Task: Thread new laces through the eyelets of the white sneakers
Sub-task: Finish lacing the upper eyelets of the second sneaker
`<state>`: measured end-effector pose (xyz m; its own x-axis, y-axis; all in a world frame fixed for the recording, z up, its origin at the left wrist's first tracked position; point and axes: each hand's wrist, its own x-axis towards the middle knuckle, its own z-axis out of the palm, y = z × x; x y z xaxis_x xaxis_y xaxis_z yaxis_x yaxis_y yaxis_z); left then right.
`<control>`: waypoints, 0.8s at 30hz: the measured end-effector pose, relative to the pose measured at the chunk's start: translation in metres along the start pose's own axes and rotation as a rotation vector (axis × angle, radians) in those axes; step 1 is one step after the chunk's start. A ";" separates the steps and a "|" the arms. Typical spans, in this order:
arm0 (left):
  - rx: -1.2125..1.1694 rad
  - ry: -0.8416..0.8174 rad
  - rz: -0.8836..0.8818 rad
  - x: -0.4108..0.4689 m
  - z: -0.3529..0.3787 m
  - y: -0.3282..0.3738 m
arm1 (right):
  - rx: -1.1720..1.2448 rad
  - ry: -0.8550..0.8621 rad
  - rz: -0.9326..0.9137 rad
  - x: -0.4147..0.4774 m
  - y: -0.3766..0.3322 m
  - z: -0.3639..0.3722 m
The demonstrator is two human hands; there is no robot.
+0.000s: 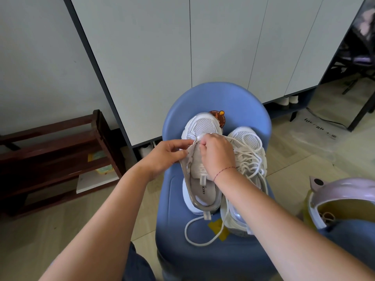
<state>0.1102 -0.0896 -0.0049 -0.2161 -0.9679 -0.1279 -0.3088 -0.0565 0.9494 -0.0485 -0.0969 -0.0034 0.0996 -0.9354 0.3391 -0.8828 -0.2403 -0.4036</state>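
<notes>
Two white sneakers lie on a blue chair (239, 102), toes pointing away from me. The left sneaker (203, 126) has its tongue exposed. My left hand (168, 155) pinches the sneaker's left eyelet flap. At the lowest eyelets near the toe, my right hand (217, 153) pinches a cream lace. The lace's loose end (194, 234) loops on the seat in front of the heel. The right sneaker (247, 138) has a tangle of cream lace (249, 159) piled on top of it, partly hidden by my right forearm.
A dark wooden shoe rack (60, 155) stands on the left against the wall. White cabinet doors (219, 41) rise behind the chair. At the right edge sits a pink and yellow bin (343, 201). A yellow sticker (218, 228) is on the seat.
</notes>
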 end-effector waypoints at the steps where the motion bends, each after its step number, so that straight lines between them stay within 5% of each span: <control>1: 0.009 0.013 0.006 0.000 0.001 0.001 | 0.018 -0.006 -0.013 0.000 0.002 -0.001; 9: -0.071 0.127 0.011 0.008 0.013 0.002 | 0.257 0.073 0.052 -0.004 0.007 -0.003; 19: -0.118 0.032 0.025 0.010 0.008 0.001 | 0.013 -0.058 0.060 0.005 0.003 -0.001; 24: -0.144 0.040 0.016 0.009 0.009 -0.001 | 0.106 0.063 0.094 0.000 0.001 0.010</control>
<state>0.1000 -0.0963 -0.0096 -0.1820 -0.9778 -0.1037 -0.1694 -0.0727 0.9829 -0.0446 -0.0997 -0.0120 -0.0136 -0.9378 0.3468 -0.8330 -0.1812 -0.5228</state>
